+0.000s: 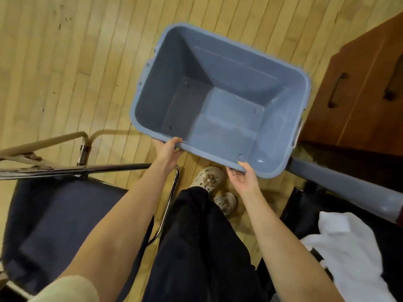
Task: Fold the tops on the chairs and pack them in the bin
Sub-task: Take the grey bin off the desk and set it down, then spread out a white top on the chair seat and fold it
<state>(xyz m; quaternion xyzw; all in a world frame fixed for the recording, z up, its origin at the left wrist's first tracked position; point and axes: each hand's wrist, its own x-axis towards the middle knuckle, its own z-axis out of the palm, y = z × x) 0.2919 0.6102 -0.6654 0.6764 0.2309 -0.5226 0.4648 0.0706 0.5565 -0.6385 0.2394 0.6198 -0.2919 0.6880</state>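
Both hands grip the near rim of the bin (pixel 281 127), frame centre: left hand (pixel 168 149), right hand (pixel 244 177); white top (pixel 349 247) lower right.

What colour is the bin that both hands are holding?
The bin is a greyish blue, plain, seen clearly in the head view.

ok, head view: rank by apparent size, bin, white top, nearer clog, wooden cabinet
1. blue bin
2. wooden cabinet and white top: look alike, both cut off by the frame, top nearer the camera, so unranked
3. clog

Bare forearms, a cream sleeve (pixel 67 288), black trousers (pixel 202 247) and beige perforated clogs (pixel 207 179).
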